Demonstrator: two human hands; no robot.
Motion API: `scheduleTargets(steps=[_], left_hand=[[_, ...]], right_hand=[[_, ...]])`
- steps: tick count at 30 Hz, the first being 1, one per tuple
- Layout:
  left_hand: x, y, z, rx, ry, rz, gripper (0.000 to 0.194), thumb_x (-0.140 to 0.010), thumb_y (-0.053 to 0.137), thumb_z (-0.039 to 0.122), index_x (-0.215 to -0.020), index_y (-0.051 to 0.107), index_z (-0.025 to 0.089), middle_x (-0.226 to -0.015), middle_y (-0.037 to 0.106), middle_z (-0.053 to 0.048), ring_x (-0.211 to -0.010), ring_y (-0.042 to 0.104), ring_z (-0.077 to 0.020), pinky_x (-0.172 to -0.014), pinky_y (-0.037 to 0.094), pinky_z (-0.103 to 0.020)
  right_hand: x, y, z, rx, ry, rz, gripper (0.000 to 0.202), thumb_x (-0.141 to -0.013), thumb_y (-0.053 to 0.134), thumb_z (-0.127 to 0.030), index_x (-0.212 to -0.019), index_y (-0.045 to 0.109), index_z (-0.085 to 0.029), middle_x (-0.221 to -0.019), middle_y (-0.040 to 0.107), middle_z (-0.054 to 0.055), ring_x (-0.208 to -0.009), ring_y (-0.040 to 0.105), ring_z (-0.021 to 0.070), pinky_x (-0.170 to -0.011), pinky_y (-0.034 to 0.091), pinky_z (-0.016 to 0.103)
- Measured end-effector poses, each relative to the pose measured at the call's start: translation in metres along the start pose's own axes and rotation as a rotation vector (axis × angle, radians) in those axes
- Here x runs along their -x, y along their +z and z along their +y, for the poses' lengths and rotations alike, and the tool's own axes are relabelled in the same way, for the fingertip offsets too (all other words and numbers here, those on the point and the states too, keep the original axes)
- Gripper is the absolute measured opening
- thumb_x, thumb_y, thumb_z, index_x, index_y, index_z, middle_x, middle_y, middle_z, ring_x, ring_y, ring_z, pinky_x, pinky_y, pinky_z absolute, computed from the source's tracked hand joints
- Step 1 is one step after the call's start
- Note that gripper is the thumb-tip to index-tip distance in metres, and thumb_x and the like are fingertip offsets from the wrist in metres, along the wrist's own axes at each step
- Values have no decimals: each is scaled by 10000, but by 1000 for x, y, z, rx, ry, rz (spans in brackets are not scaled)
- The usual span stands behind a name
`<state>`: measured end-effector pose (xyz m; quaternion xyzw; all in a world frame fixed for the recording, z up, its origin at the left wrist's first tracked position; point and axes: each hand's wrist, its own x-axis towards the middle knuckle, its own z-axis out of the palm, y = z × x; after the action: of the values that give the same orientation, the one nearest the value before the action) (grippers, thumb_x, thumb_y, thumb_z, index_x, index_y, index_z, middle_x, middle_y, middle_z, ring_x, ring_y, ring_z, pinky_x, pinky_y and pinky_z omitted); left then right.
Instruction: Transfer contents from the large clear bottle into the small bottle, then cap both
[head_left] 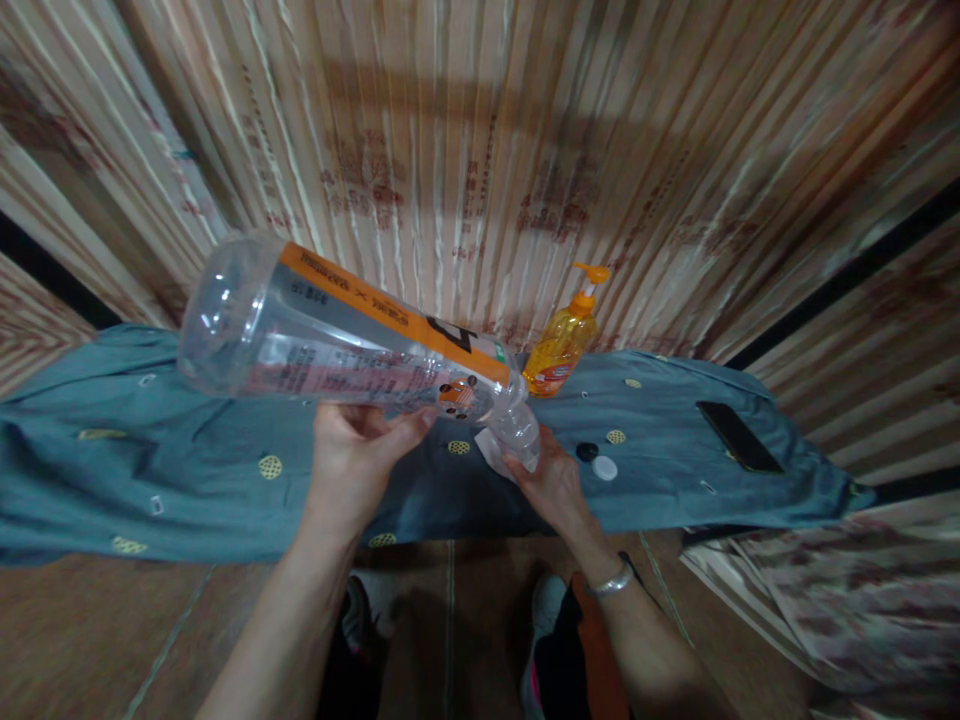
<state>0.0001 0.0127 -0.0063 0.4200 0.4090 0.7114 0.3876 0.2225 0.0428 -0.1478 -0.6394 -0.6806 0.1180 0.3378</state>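
Note:
My left hand (360, 445) grips a large clear plastic bottle (352, 345) from below, its thumb along the near side. The bottle has an orange and dark printed label and lies nearly level in the air, its neck toward the right and slightly lower than its base. At that neck, my right hand (551, 480) is closed on a small clear plastic bottle (517, 428), held mouth to mouth or nearly so; whether they touch I cannot tell. A white patch (495, 455) shows beside the small bottle, partly hidden by my fingers. Any liquid inside the bottles is hard to make out.
An orange pump bottle (559, 350) stands behind my right hand on the blue-green cloth (210, 450). To the right lie a black cap (587, 452), a white cap (605, 467) and a phone (739, 437). A pleated curtain (450, 150) hangs close behind.

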Motion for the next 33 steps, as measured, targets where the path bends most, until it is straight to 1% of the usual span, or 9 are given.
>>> scheduleTargets(steps=[5,12,16,19,22,27,33], left_hand=[[0,0,1,10,-9,2,372,-508,943,228,-811,730,190,-844,809,-33,-815,775,-232,-794,652,-357],[0,0,0,22,-13,-4,393,-491,958,215,-812,732,185,-836,808,-27,-798,776,-221,-781,654,-336],[0,0,1,7,-11,-5,403,-495,968,250,-819,737,187,-844,807,-36,-803,776,-230,-783,653,-350],[1,1,2,6,-21,7,424,-466,981,264,-797,727,194,-847,808,-34,-813,779,-241,-770,656,-353],[0,2,3,8,-29,17,441,-439,992,273,-776,720,192,-821,805,-30,-782,776,-234,-747,656,-340],[0,3,4,24,-36,16,446,-433,990,256,-786,728,183,-812,800,-26,-768,771,-226,-735,650,-331],[1,4,5,-1,-30,12,449,-451,993,283,-794,720,186,-838,804,-33,-808,779,-240,-763,653,-343]], right_hand=[[0,-2,-2,-7,0,-15,567,-851,673,-386,-1343,595,-114,-1182,764,188,-1069,743,332,-894,603,452],[0,-1,-3,-6,2,1,580,-851,681,-382,-1351,592,-102,-1193,766,196,-1076,748,338,-908,601,459],[0,-1,-2,0,-7,-6,587,-859,668,-395,-1346,588,-76,-1190,763,214,-1077,748,345,-908,602,465],[0,0,0,4,-39,12,565,-862,671,-408,-1330,596,-100,-1182,767,206,-1062,750,341,-892,604,456],[0,0,1,12,-40,19,553,-860,678,-417,-1322,601,-122,-1155,774,189,-1030,757,333,-864,609,442],[0,-1,-1,10,-15,2,553,-863,672,-397,-1330,598,-111,-1147,773,188,-1034,757,331,-875,608,444],[1,-1,-1,6,-14,8,523,-850,677,-392,-1305,609,-143,-1123,784,165,-1012,762,334,-851,615,443]])
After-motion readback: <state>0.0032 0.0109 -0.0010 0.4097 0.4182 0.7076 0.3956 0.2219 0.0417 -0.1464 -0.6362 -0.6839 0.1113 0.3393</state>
